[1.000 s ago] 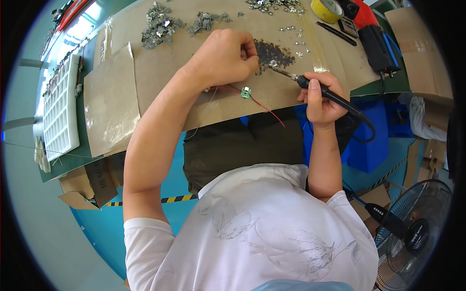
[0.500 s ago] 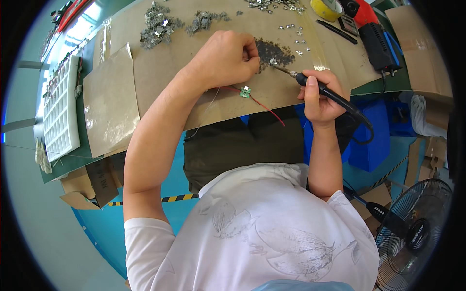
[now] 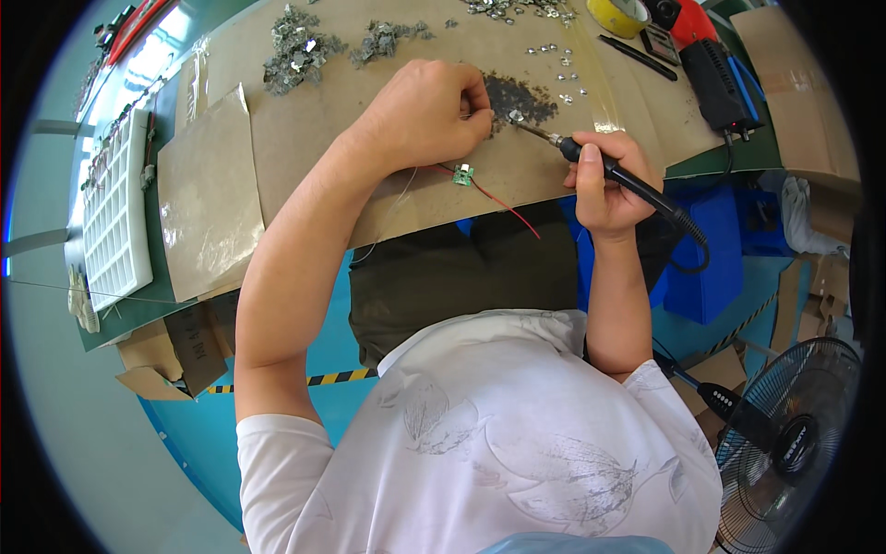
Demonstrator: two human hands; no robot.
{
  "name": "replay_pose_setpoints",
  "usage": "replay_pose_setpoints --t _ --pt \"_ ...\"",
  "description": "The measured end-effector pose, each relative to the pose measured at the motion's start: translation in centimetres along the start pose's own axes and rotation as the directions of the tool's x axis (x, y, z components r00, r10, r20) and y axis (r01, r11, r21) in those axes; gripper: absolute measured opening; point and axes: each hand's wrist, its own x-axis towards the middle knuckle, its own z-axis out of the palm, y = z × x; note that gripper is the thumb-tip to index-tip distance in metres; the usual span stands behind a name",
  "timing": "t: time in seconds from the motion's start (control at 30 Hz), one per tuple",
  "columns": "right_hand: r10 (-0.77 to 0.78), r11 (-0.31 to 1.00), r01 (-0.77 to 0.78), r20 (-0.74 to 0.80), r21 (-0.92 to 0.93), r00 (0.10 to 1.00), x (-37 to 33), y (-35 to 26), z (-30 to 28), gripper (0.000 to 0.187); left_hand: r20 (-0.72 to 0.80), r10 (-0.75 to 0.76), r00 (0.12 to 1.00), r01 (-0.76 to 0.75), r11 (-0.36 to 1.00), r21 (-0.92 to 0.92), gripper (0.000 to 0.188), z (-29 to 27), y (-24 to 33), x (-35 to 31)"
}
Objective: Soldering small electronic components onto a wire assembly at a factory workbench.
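Observation:
My right hand (image 3: 614,180) is closed round the black handle of a soldering iron (image 3: 646,191). Its tip meets a small shiny metal piece (image 3: 515,116) beside a dark, scorched patch (image 3: 526,97) on the brown board. Just left of that tip, my left hand (image 3: 429,111) is closed in a pinch; its fingertips are partly hidden. A thin silvery wire (image 3: 397,205) comes out beneath this hand and hangs over the table edge. Below the left fingers lies a small green circuit board (image 3: 463,174) with a red wire (image 3: 506,205) trailing past the edge.
Heaps of small metal pieces (image 3: 297,55) lie at the back, with loose ones (image 3: 566,76) nearer. A tape roll (image 3: 618,17), black tweezers (image 3: 639,57) and a black power unit (image 3: 715,88) are at right. A white compartment tray (image 3: 120,208) stands left; a fan (image 3: 789,443) stands lower right.
The view has shifted very slightly. Both hands keep almost the same places, and the iron's tip stays at the small metal piece.

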Motion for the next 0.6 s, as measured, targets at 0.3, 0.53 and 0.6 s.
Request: replay_pose_setpoints --t 0.3,0.53,0.6 --pt "-0.029 0.999 0.029 0.004 -0.020 1.000 0.19 0.01 -0.04 0.005 0.045 -0.032 0.998 0.031 0.999 0.015 0.017 -0.45 0.81 0.01" --pt "-0.033 0.999 0.033 0.004 -0.025 0.999 0.22 -0.09 0.04 0.004 0.028 0.029 0.999 -0.029 1.000 0.011 0.016 0.10 0.01 -0.18" --pt "-0.034 0.999 0.034 0.006 -0.026 0.999 0.21 -0.11 0.06 0.004 0.030 0.035 0.999 -0.035 0.999 0.008 0.016 0.11 -0.02 -0.21"
